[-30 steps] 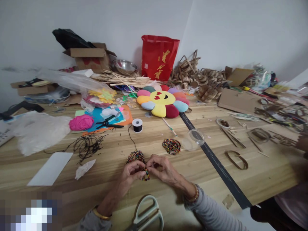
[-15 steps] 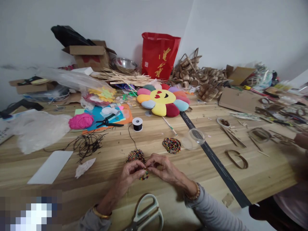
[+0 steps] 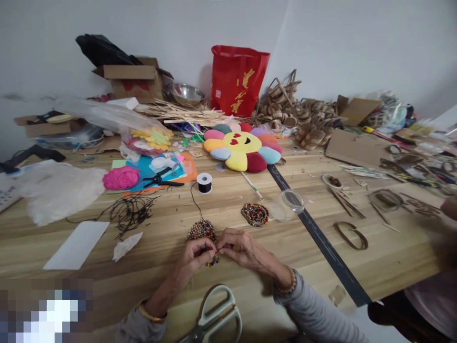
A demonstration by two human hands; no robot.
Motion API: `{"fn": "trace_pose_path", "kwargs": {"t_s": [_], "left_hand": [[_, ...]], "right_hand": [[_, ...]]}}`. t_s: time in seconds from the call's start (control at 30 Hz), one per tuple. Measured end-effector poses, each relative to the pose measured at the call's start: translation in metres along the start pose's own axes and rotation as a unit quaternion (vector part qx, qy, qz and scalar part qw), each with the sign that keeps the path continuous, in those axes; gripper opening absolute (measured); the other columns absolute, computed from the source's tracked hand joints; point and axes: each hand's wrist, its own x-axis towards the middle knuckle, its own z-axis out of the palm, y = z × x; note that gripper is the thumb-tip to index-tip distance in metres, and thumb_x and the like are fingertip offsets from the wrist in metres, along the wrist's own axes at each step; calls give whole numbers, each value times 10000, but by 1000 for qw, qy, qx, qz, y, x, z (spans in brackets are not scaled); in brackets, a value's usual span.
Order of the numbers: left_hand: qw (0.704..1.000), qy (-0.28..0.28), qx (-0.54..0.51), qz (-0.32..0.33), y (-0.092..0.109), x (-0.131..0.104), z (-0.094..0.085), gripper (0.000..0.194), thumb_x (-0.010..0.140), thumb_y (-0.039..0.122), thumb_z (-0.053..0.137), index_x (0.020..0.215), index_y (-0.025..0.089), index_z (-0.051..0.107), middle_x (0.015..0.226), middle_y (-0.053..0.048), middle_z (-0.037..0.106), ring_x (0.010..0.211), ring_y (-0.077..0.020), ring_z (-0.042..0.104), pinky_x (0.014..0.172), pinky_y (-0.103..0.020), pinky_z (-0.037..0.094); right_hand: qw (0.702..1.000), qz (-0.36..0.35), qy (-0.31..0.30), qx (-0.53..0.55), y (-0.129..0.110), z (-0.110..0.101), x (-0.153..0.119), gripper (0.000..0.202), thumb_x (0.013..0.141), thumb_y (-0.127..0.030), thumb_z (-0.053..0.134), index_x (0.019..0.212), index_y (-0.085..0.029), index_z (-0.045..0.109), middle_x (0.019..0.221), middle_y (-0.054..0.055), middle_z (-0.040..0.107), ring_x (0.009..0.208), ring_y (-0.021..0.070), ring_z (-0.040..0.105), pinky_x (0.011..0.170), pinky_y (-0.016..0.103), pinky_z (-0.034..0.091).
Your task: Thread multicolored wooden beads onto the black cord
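Observation:
My left hand pinches a thin dark cord between thumb and forefinger. Opposite it, my right hand pinches the same cord, fingertips almost touching the left ones. From the cord hangs a small loop of colourful beads, partly hidden by my fingers. Just beyond my hands lies a heap of strung multicoloured beads. A black cord runs from that heap up to a white spool. Another coil of beaded strands rests to the right. White-handled scissors lie close to my body, below my hands.
A dark strip crosses the table on the right, with a clear round lid on it. Farther back sits a flower cushion. Pink yarn, pliers and tangled black cord lie left. Another person's hand shows at right.
My fingertips have shifted slightly on the cord, and the bead loop below is a little more hidden. The view has tilted very slightly; the rest stays in place.

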Motion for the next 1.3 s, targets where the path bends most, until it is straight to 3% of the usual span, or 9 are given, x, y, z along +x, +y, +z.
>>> {"fn": "trace_pose_path", "kwargs": {"t_s": [0.2,0.33,0.43,0.7,0.87,1.17,1.3], "left_hand": [[998,-56,0,7,-3,0,-2,299,684,428,653,669,140,573,598,9,509,581,-118,411,548,-222,308],[989,-144,6,26,-5,0,-2,353,699,479,643,685,134,568,669,-34,565,645,-149,471,597,-244,347],[985,-167,6,48,-9,0,-2,390,709,516,624,684,131,567,665,-38,562,640,-150,472,598,-246,351],[989,-136,-54,31,-13,1,1,363,678,479,670,654,135,555,633,-18,549,613,-140,487,577,-231,362],[991,-100,-87,15,-12,1,3,382,638,486,702,636,142,537,553,24,484,497,-90,388,469,-192,293],[999,-39,-1,5,-8,0,3,330,705,446,682,677,125,611,566,-8,568,532,-114,481,524,-221,373],[999,-31,-18,-9,-8,0,4,349,688,466,688,655,132,593,539,14,534,501,-100,449,504,-215,359]], "right_hand": [[987,63,-50,136,4,1,-2,187,887,-298,540,834,-145,635,743,13,567,670,114,510,610,215,407],[963,60,-118,236,7,4,-2,212,860,-321,561,745,-147,595,673,-8,552,627,109,503,614,218,415],[954,61,-127,266,6,6,0,260,853,-341,558,683,-143,559,614,-22,511,575,96,465,569,207,391],[940,77,-110,315,9,12,3,306,806,-387,582,623,-151,513,576,-31,480,506,82,429,501,191,348],[932,111,-91,332,7,13,5,332,768,-434,612,616,-160,503,574,-24,499,525,96,460,520,203,367],[969,94,-6,229,8,8,0,373,833,-478,582,731,-119,595,619,-29,496,565,77,411,534,187,320],[982,88,17,166,5,2,0,342,881,-450,539,936,-125,632,728,-8,545,620,84,428,555,186,334]]}}
